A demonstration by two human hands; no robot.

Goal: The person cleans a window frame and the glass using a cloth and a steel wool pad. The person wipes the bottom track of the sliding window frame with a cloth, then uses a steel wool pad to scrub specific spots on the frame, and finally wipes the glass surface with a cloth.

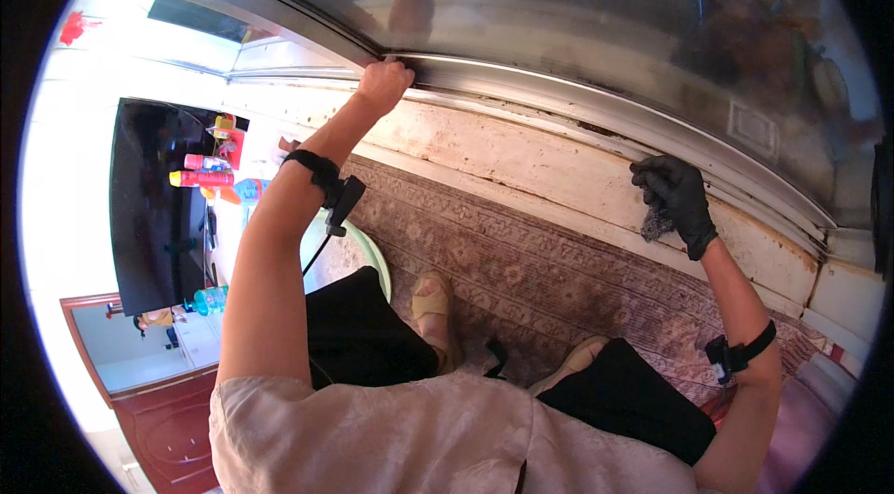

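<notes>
My bare left hand (386,85) is closed around the lower corner of the sliding door's metal frame (328,40); its fingertips are hidden. At the right, my right hand (674,201) wears a black glove and grips a grey steel wool scourer (655,224) over the white sill (559,176). The sill carries brown stains and dirt. Above it runs the metal sliding track (531,110), with dark grime in a groove. A large glass pane (559,19) stands over the track and shows reflections.
A patterned rug (489,249) lies under my sandalled feet. A pale green basin (374,249) is beside my left leg. At the left stand a black television (157,214), several bottles (202,178) and a teal pump bottle (209,300). Pink fabric (803,417) is at lower right.
</notes>
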